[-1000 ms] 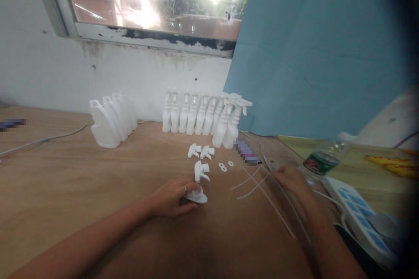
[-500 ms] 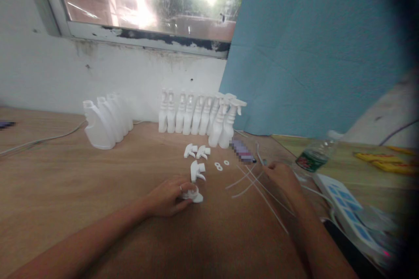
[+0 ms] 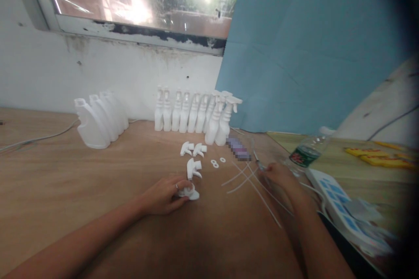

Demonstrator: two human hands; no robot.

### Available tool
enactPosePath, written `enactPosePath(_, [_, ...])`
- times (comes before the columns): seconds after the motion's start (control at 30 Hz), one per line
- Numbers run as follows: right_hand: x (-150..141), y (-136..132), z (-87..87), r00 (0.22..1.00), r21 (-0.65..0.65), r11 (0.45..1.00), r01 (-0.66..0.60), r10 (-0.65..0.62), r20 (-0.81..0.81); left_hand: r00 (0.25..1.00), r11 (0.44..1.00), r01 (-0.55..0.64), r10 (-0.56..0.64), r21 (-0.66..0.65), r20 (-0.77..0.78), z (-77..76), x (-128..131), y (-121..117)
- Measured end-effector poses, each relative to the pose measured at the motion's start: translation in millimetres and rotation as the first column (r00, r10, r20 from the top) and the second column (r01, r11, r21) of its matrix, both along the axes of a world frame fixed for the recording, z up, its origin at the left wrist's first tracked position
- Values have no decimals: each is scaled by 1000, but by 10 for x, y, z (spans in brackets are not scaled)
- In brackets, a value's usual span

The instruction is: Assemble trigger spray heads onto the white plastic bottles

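Note:
My left hand (image 3: 165, 194) rests on the wooden table, closed around a white spray trigger head (image 3: 194, 195) lying on its side. Just beyond it are another trigger head (image 3: 194, 168) and two more. At the right, my right hand (image 3: 279, 177) has its fingers closed on a slim tool (image 3: 259, 164) with a thin pale tip; its kind does not show clearly. Thin clear dip tubes (image 3: 266, 207) lie crossed between the hands. Small white ring washers (image 3: 214, 164) sit near the trigger heads.
Behind stands a row of white spray bottles (image 3: 184, 117), two at the right with triggers fitted. Several translucent handled bottles (image 3: 93, 128) are at the left. On the right are a plastic drink bottle (image 3: 306, 152), a power strip (image 3: 342, 209) and yellow packets (image 3: 376, 161).
The whole view has shifted slightly. My left hand keeps its hold on the trigger head. The slim tool in my right hand has changed its angle a little.

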State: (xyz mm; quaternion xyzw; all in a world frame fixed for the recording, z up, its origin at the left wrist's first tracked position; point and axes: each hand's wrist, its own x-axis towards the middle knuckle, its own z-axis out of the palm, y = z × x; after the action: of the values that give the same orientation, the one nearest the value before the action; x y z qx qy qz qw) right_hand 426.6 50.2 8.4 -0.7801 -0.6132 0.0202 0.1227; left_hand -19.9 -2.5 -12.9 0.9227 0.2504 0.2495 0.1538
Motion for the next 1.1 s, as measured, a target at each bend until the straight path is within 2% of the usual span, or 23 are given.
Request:
enactPosePath(0.17, [-129, 17, 48, 994, -154, 983, -99, 90, -62, 1000, 997, -5, 3, 80, 31, -28, 6, 2])
enactPosePath(0.27, [-215, -11, 64, 991, -178, 979, -101, 83, -102, 999, 992, -14, 9, 129, 42, -48, 8, 9])
enactPosePath(0.37, [-273, -29, 132, 988, -127, 989, -81, 63, -139, 998, 989, -35, 28, 144, 53, -67, 4, 16])
enactPosePath(0.5, [-377, -79, 322, 973, 7, 999, -44, 45, -227, 996, 994, -57, 51, 96, 69, -91, 0, 21])
enactPosePath(0.57, [-515, -141, 427, 900, 85, 993, -83, 111, -421, 996, 996, -67, 63, 55, 67, -93, 0, 21])
enactPosePath(0.6, [-614, -179, 474, 801, 140, 983, -122, 181, -571, 994, 996, -80, 77, 30, 72, -91, 0, 20])
enactPosePath(0.67, [-863, -257, 553, 517, 272, 944, -186, 329, -790, 990, 994, -102, 104, -33, 93, -82, 0, 17])
enactPosePath(0.7, [-1003, -292, 583, 426, 325, 924, -200, 381, -821, 988, 992, -109, 115, -65, 104, -78, -1, 15])
enactPosePath(0.73, [-1144, -326, 608, 381, 368, 901, -228, 430, -818, 986, 989, -112, 122, -95, 112, -74, -1, 12])
enactPosePath(0.8, [-1406, -384, 639, 381, 440, 836, -329, 544, -748, 985, 984, -115, 131, -137, 114, -70, 1, 9])
enactPosePath(0.87, [-1614, -437, 644, 440, 482, 735, -476, 674, -594, 983, 979, -131, 148, -153, 105, -70, 6, 8])
enactPosePath(0.97, [-1805, -500, 595, 489, 448, 611, -653, 792, -366, 983, 978, -139, 156, -158, 98, -68, 16, 12])
enactPosePath(1.03, [-1861, -516, 517, 493, 377, 586, -717, 809, -319, 984, 979, -127, 144, -157, 102, -60, 20, 15])
enactPosePath(1.1, [-1873, -504, 411, 488, 291, 583, -759, 805, -338, 986, 982, -114, 131, -150, 106, -51, 21, 16])
